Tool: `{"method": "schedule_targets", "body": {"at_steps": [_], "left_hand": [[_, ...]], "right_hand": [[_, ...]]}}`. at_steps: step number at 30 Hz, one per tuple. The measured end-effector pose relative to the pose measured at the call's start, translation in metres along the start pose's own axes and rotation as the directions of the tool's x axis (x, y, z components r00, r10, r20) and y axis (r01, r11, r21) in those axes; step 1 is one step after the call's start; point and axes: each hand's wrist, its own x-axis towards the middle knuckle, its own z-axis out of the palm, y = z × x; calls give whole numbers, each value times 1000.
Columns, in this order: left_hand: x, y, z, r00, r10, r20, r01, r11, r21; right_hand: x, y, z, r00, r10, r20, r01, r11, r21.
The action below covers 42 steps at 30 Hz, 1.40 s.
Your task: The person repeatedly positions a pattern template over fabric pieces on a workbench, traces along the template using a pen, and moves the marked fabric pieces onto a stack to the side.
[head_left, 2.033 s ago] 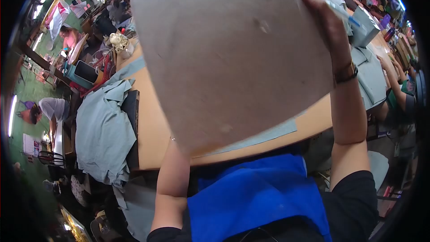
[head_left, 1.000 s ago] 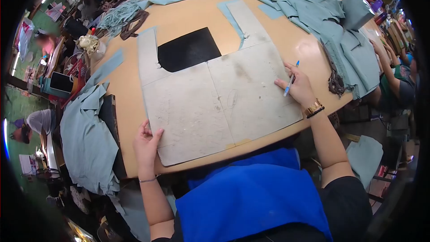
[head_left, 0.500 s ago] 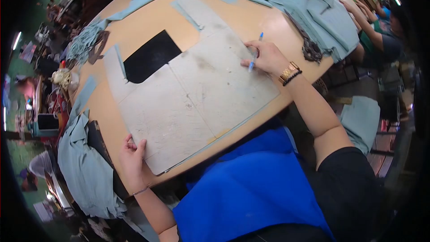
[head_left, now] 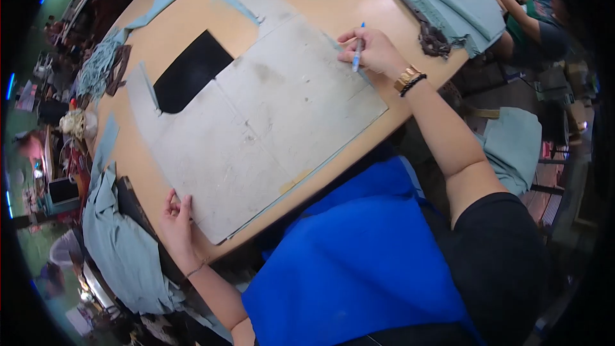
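Observation:
A large off-white, U-shaped pattern board [head_left: 256, 109] lies flat, with scuffs and a scored line across it. Light blue-green material [head_left: 238, 4] shows along parts of its edges, underneath it. My right hand [head_left: 375, 54] is over the board's right edge, closed on a blue-and-clear pen [head_left: 357, 51] that is held upright. At the lower left edge is my left hand [head_left: 177, 223]. Its thumb touches or nearly touches the board, with the fingers curled but apart and nothing visible between them. A black panel [head_left: 193, 72] sits within the board's cut-out.
The tan table [head_left: 333, 1] curves at its far side. Blue-green sheets [head_left: 448, 0] are piled at the back right, beside dark scraps [head_left: 433, 41]. More sheets [head_left: 122, 237] hang at the left edge, below thin strips [head_left: 102, 57]. Another person's arm [head_left: 512, 9] is at the right.
The whole view has shifted, so the table and board appear farther left and higher. My right hand with the pen sits slightly farther up along the board's right edge. My left hand stays by the lower left edge.

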Motion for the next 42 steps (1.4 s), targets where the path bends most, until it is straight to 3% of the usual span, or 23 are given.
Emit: {"method": "schedule_targets", "body": {"at_steps": [2, 4, 6, 10, 12, 24, 27, 28, 30, 31, 33, 36, 38, 42], "left_hand": [[-3, 6, 0, 999, -35, -2, 35, 999, -5], [-6, 7, 1, 997, -72, -19, 71, 996, -46], [-4, 7, -2, 998, -30, -48, 36, 992, 118], [0, -3, -3, 998, 8, -60, -3, 997, 83], [-1, -3, -1, 998, 19, -52, -21, 999, -33], [5, -17, -2, 997, 58, -56, -59, 998, -22], [10, -4, 8, 959, 203, -198, -130, 936, 328], [14, 16, 15, 958, 241, -159, -170, 916, 364], [14, 61, 28, 948, 305, -91, -237, 867, 438], [23, 68, 39, 905, 425, -29, -367, 812, 453], [54, 83, 64, 767, 636, 89, -595, 653, 468], [85, 110, 101, 738, 635, 226, -666, 632, 397], [101, 120, 113, 740, 608, 288, -664, 592, 457], [107, 138, 113, 765, 512, 391, -641, 541, 544]], "right_hand": [[-1, -2, -3, 999, -52, 14, 54, 990, -127], [3, 10, -4, 997, -82, 1, 82, 994, -77], [14, 25, -6, 984, -177, 25, 178, 980, -85], [8, 16, -3, 999, -51, -3, 50, 994, -97], [7, 13, -2, 999, -46, 0, 46, 995, -84], [14, 31, -4, 996, -89, 20, 89, 996, -28], [6, 8, 0, 998, -64, -14, 64, 997, -36], [3, -3, 4, 998, -56, -27, 55, 998, -44], [5, -8, 8, 993, -78, -89, 92, 981, 173], [7, -10, 12, 990, -87, -112, 115, 953, 280], [12, -15, 24, 973, -177, -148, 216, 924, 316], [18, -24, 53, 960, -236, -151, 274, 907, 320], [20, -38, 70, 972, -220, -88, 237, 908, 347], [26, -52, 103, 939, -343, -9, 332, 902, 275]]}}
